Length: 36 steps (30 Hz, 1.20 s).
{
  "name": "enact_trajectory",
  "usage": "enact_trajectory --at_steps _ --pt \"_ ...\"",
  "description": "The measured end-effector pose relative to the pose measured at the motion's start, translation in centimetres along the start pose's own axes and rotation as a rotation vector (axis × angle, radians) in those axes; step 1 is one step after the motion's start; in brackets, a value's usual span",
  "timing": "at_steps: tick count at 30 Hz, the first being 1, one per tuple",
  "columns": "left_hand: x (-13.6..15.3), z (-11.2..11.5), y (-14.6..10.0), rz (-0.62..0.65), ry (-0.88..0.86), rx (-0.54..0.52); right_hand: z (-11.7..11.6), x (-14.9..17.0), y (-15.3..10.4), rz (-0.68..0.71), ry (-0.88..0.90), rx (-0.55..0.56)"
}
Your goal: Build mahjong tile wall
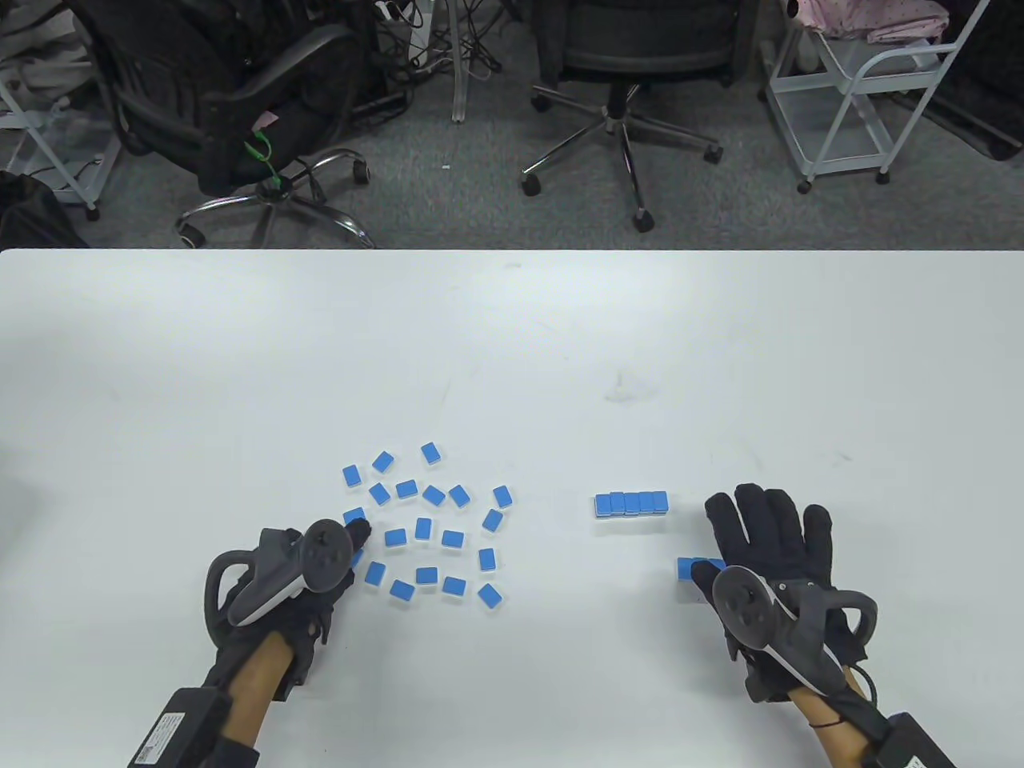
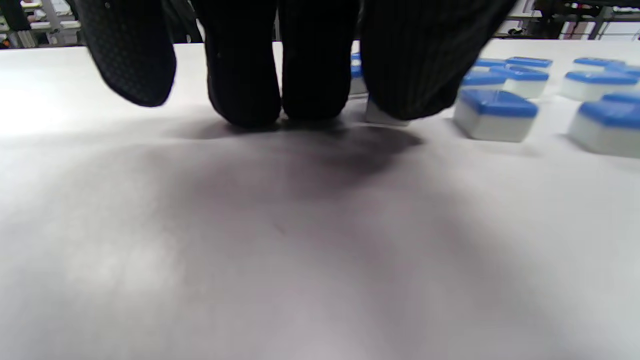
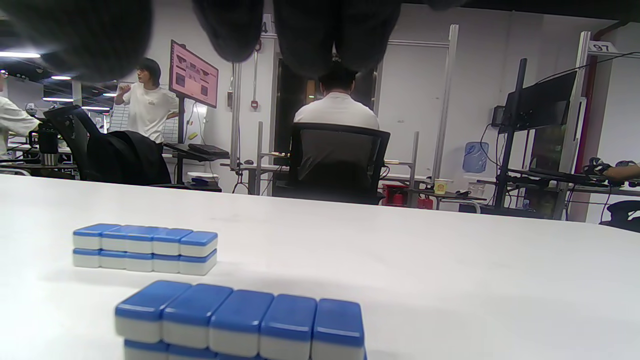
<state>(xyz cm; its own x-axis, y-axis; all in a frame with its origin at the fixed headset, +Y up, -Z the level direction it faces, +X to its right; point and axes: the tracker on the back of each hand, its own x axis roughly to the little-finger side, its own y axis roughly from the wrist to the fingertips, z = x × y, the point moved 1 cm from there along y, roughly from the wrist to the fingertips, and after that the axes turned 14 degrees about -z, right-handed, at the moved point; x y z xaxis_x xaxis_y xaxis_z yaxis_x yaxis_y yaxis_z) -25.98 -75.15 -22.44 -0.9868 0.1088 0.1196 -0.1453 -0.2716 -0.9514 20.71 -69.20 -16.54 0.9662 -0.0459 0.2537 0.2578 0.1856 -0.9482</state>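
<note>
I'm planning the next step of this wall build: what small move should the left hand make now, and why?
Probably pinch the loose tile under its fingertips and lift it toward the finished rows. The left hand already touches the edge of the scattered tiles, while two stacked rows stand complete by the right hand, which rests flat.

You have loose blue-backed white mahjong tiles (image 1: 424, 528) scattered face down at left, and two five-long, two-high stacked rows (image 1: 631, 503) at right.

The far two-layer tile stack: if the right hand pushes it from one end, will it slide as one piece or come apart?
The far tile stack is loose, smooth-looking blocks on a smooth table, so it probably slides easily. Unbonded, its top layer may shift or buckle. Low and wide, it seems unlikely to tip.
</note>
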Motion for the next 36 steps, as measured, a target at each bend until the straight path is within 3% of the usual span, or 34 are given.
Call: enact_trajectory --at_steps 3,14,22,27,31,36 --pt "-0.3 0.3 0.2 0.02 0.026 -0.036 0.0 -0.1 0.0 0.006 -0.005 -0.014" --pt "0.5 0.6 -0.3 0.158 0.004 -0.001 -0.1 0.5 0.9 -0.053 0.024 -0.046" --pt "1.3 1.4 -2.0 0.149 -0.06 -0.034 0.6 0.6 0.6 -0.028 0.024 -0.004" --pt "1.5 1.5 -2.3 0.118 -0.067 -0.024 0.2 0.7 0.6 -0.027 0.025 -0.045" --pt "1.8 1.4 -2.6 0.125 -0.084 0.04 0.5 0.8 0.5 -0.029 0.033 -0.035" --pt "1.3 0.6 -2.8 0.134 -0.11 0.0 0.7 0.7 0.3 -0.024 0.031 -0.022"
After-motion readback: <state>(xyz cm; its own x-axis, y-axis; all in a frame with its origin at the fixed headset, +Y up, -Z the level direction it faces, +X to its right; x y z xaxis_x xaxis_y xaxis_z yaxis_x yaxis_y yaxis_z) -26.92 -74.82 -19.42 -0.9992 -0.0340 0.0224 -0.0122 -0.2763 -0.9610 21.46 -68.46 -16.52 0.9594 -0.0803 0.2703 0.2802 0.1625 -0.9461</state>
